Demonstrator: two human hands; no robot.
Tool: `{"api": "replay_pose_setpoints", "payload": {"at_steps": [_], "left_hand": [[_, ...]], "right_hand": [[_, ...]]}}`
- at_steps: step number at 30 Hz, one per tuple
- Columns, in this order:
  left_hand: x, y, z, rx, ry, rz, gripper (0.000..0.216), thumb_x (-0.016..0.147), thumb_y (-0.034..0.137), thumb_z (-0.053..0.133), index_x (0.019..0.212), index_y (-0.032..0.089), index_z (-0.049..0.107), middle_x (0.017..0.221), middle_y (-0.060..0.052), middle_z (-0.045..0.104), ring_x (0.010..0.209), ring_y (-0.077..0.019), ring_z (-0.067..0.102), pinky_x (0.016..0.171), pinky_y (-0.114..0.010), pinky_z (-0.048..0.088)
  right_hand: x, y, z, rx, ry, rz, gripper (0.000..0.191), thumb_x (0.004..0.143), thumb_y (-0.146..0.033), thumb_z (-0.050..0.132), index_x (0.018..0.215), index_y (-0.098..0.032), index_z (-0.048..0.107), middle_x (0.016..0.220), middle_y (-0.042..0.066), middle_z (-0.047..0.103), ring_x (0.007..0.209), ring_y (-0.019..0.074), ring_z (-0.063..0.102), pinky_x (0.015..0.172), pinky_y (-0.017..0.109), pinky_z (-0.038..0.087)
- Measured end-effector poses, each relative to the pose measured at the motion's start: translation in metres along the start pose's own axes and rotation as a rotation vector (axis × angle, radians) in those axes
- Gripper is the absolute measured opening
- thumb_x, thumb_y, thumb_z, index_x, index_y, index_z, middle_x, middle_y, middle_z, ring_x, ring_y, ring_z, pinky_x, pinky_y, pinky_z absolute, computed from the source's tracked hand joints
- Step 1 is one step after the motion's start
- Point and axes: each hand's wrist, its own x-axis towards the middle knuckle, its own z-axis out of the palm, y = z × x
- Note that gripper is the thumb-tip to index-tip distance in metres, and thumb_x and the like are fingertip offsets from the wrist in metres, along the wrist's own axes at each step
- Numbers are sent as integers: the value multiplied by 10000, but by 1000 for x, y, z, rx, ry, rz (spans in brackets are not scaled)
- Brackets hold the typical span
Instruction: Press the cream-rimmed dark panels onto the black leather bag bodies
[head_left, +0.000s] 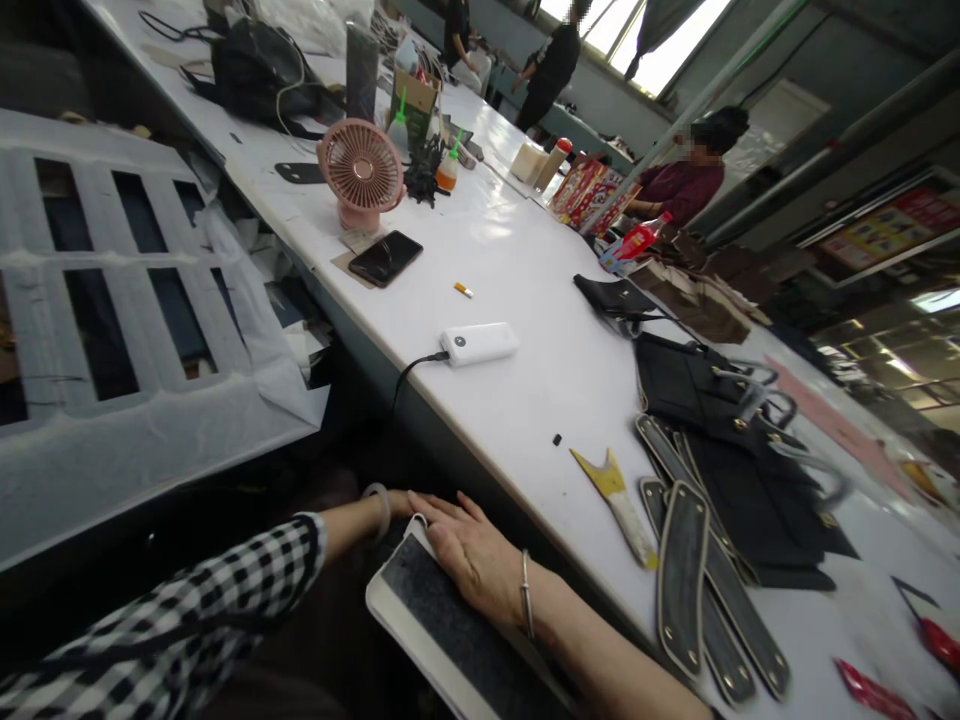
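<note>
A dark grey flat panel with a pale border (450, 625) slants across the space below the table edge, its lower end cut off by the frame. My right hand (476, 560), with a thin bangle on the wrist, rests on its upper end with fingers stretched out and apart. My left hand (401, 504) comes in from the left below a checked sleeve and a pale bangle. It meets the right hand's fingertips at the panel's top corner. Its fingers are mostly hidden there, so its grip cannot be made out.
On the white table (525, 420) lie a power bank (480, 343), a phone (386, 258), a pink fan (361, 170), a yellow-ended scraper-like tool (619, 505), studded straps (682, 580) and black bags (697, 400). A white slotted rack (150, 440) stands left. Several people work farther back.
</note>
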Motion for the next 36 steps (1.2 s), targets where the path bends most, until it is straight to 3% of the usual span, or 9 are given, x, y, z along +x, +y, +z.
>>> {"api": "replay_pose_setpoints", "payload": {"at_steps": [4, 8, 10, 13, 18, 22, 28, 34, 36], "left_hand": [[1, 26, -21, 152, -183, -113, 288, 912, 389, 596, 1015, 124, 639, 1011, -46, 658, 888, -212, 646, 792, -388, 544], [-20, 64, -44, 204, -272, -167, 472, 888, 568, 524, 973, 130, 681, 890, -76, 704, 796, -194, 666, 676, -311, 537], [-36, 85, -47, 236, -326, -158, 496, 808, 615, 586, 905, 148, 722, 813, -64, 717, 760, -203, 664, 611, -268, 515], [-56, 109, -44, 336, -387, -127, 395, 683, 557, 714, 744, 169, 754, 657, -23, 690, 668, -190, 617, 550, -244, 473], [-69, 123, -35, 477, -389, -83, 256, 698, 408, 672, 760, 184, 779, 661, -9, 691, 656, -186, 593, 560, -250, 450], [-70, 123, -36, 569, -373, -23, 247, 724, 392, 643, 749, 189, 780, 591, 9, 640, 580, -160, 551, 525, -245, 400], [-71, 130, -32, 693, -345, 29, 291, 729, 421, 632, 595, 184, 736, 434, 32, 481, 453, -129, 421, 455, -255, 311], [-69, 134, -23, 787, -293, 62, 294, 734, 466, 634, 669, 208, 760, 481, 20, 563, 495, -143, 492, 518, -245, 355], [-71, 135, -20, 821, -231, 92, 293, 728, 476, 648, 748, 207, 763, 580, -3, 638, 574, -175, 559, 556, -253, 379]], "right_hand": [[-16, 4, 3, -6, 62, 27, 532, 1023, -459, 148, 1504, -252, 236, 1538, 21, 305, 1430, 214, 221, 1188, 492, 71], [-38, 14, 8, 56, 40, 77, 562, 1016, -481, 130, 1511, -226, 214, 1534, 42, 312, 1418, 214, 261, 1192, 478, 72], [-50, 19, 9, 90, 29, 96, 555, 1015, -487, 131, 1515, -256, 191, 1527, 37, 329, 1410, 213, 281, 1190, 482, 78], [-70, 24, 10, 117, 10, 149, 555, 1010, -508, 153, 1514, -278, 183, 1531, 19, 320, 1421, 210, 254, 1192, 480, 61], [-112, 34, 10, 155, -25, 246, 566, 1003, -539, 154, 1509, -291, 193, 1540, -15, 295, 1424, 199, 244, 1199, 467, 23], [-135, 40, 11, 159, -62, 331, 566, 997, -551, 156, 1505, -309, 207, 1538, -4, 301, 1422, 222, 250, 1191, 498, 1], [-109, 33, 8, 164, -33, 244, 544, 1003, -526, 185, 1502, -313, 217, 1517, 30, 350, 1402, 237, 299, 1171, 550, -9], [-65, 25, 9, 256, 57, 153, 493, 1003, -490, 289, 1477, -355, 267, 1485, 34, 403, 1386, 265, 330, 1137, 604, -59], [-65, 29, 5, 316, 113, 164, 501, 966, -546, 384, 1429, -355, 386, 1438, 20, 471, 1348, 286, 392, 1155, 581, 27]]}}
